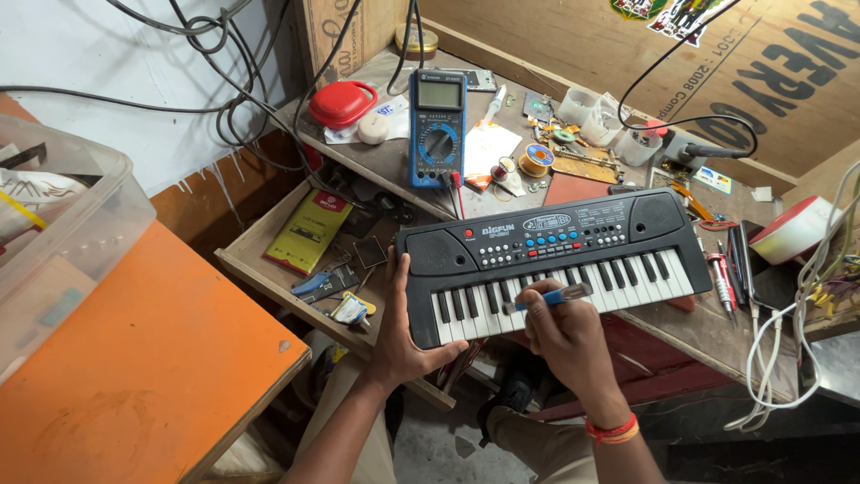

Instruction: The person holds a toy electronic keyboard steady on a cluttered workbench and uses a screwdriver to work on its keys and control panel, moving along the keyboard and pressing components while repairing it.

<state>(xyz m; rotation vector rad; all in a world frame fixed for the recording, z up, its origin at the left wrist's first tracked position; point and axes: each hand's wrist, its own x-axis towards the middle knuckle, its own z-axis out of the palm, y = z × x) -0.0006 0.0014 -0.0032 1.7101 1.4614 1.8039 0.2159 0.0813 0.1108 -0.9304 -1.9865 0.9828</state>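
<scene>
Fingers (pixel 548 315) of right hand (pixel 564 336) curled shut around a blue-handled screwdriver (pixel 548 298), held roughly level, tip end pointing left across the white keys. Wrist bent, forearm comes up from bottom edge, red-orange band (pixel 613 430) on the wrist.

Left hand (pixel 400 336) clamps the front-left corner of the toy keyboard (pixel 546 255): thumb up along its left end, other fingers wrapped under the front edge, mostly hidden. Firm grip on the case.

Keyboard: small, black, speaker grille at each end, blue and white buttons in the middle. Lies tilted on the wooden surface (pixel 717 336), left end hanging past the edge over a lower shelf (pixel 260 260).

Outward:
- Blue multimeter (pixel 437 125) just behind the keyboard, upright, grey screen, probe leads trailing to the front.
- Red flat case (pixel 340 103) left of the meter, white round puck beside it.
- Yellow-green flat packet (pixel 312 231) with a red badge, lying on the lower shelf, left of the keyboard.
- Wire spool, clear cups and small parts behind the keyboard's right half.
- Red-handled screwdrivers (pixel 721 278) just right of the keyboard.
- Red-and-white round container (pixel 793 229) at far right.
- Brown cardboard panel (pixel 627 63) with large black print along the back wall, colourful stickers at its top.
- Clear plastic bin (pixel 63 224) at far left on an orange tabletop (pixel 143 376).
</scene>
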